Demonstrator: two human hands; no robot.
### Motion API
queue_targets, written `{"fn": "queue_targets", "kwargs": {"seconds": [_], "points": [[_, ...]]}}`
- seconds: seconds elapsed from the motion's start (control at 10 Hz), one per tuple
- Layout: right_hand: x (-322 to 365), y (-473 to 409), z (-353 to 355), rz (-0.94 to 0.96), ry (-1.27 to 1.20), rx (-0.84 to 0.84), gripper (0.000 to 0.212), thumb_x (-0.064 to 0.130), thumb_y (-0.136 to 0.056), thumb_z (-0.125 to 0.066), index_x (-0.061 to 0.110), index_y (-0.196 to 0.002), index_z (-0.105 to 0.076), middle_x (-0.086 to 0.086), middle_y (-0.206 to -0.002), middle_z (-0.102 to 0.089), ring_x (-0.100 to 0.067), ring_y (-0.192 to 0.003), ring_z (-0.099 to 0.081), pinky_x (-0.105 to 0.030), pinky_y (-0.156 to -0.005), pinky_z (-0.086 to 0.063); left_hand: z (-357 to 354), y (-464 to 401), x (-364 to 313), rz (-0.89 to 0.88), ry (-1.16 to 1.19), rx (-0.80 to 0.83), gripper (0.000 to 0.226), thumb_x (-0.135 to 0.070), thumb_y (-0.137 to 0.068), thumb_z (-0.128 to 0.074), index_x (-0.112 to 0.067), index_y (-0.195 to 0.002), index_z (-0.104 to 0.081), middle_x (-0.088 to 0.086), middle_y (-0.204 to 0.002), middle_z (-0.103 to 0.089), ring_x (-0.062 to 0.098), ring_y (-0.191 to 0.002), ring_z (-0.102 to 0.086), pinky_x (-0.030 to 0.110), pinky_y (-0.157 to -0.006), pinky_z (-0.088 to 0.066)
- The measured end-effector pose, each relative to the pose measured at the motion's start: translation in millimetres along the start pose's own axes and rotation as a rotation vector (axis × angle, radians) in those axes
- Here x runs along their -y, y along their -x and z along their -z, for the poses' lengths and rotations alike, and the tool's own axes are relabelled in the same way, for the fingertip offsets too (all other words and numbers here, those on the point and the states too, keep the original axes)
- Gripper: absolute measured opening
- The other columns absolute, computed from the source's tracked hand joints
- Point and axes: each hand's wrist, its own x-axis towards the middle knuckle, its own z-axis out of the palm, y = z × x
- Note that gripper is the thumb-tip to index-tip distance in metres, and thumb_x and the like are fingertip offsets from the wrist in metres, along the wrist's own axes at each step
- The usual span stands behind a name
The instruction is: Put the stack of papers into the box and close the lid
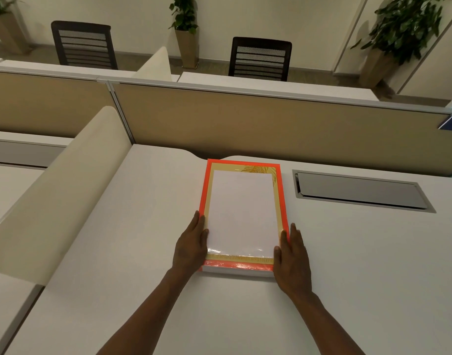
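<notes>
A flat box (204, 198) with a bright orange rim and a beige, palm-leaf printed face lies on the white desk (143, 226), long side pointing away from me. A white stack of papers (243, 211) lies flat inside the orange frame. I cannot tell whether it rests on a closed lid or inside the box. My left hand (191, 244) lies against the box's left front edge, thumb at the paper's edge. My right hand (291, 254) clasps the right front corner, thumb touching the paper's corner.
A grey cable hatch (360, 190) is set into the desk right of the box. A tan partition (271, 119) runs along the back and a cream curved divider (61, 180) stands on the left. Black chairs and potted plants stand beyond.
</notes>
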Motion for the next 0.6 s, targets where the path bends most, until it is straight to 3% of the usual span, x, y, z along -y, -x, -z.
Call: {"fn": "queue_targets", "kwargs": {"seconds": [0.1,0.2,0.3,0.4,0.6], "points": [[-7.2,-16.8,1.9,0.078,0.189,0.141,0.086,0.071,-0.091,-0.004,0.018,-0.159,0.004,-0.001,-0.165,0.015,-0.023,-0.155,0.011,-0.049,-0.125,-0.002,-0.5,-4.2,-1.3,-0.202,-0.239,0.105,0.063,-0.041,-0.105,-0.036,-0.011,-0.159,-0.022,0.002,-0.167,-0.010,0.023,-0.156,-0.008,0.037,-0.126,-0.015],[-11.4,-27.2,1.7,0.094,0.242,0.206,0.093,0.078,-0.087,-0.003,0.021,-0.159,0.009,-0.002,-0.167,0.016,-0.022,-0.155,0.013,-0.049,-0.123,0.001,0.0,-7.3,-1.3,-0.228,-0.304,0.200,0.071,-0.051,-0.103,-0.031,-0.013,-0.161,-0.012,0.003,-0.168,-0.001,0.020,-0.157,-0.001,0.032,-0.125,-0.004],[-15.7,-32.8,-0.5,0.087,0.232,0.243,0.100,0.084,-0.082,0.000,0.021,-0.159,0.010,-0.004,-0.168,0.015,-0.022,-0.156,0.010,-0.051,-0.123,-0.002,-1.1,-9.1,1.0,-0.182,-0.348,0.248,0.077,-0.058,-0.101,-0.027,-0.017,-0.161,-0.004,0.001,-0.170,0.003,0.017,-0.157,0.002,0.027,-0.122,-0.006],[-15.1,-32.1,-1.8,0.084,0.222,0.261,0.103,0.086,-0.079,0.003,0.021,-0.159,0.011,-0.004,-0.168,0.015,-0.022,-0.156,0.010,-0.051,-0.123,-0.003,0.2,-7.1,-0.2,-0.160,-0.343,0.261,0.077,-0.059,-0.101,-0.026,-0.018,-0.161,-0.001,0.000,-0.170,0.005,0.016,-0.157,0.003,0.028,-0.122,-0.010],[-12.4,-33.8,7.9,0.064,0.163,0.260,0.101,0.085,-0.080,-0.003,0.023,-0.159,0.008,-0.004,-0.169,0.011,-0.024,-0.156,0.005,-0.050,-0.124,-0.005,5.2,-8.7,-10.8,-0.189,-0.367,0.289,0.077,-0.058,-0.101,-0.025,-0.017,-0.161,-0.001,0.004,-0.169,0.008,0.022,-0.157,0.006,0.038,-0.126,0.000]]}}
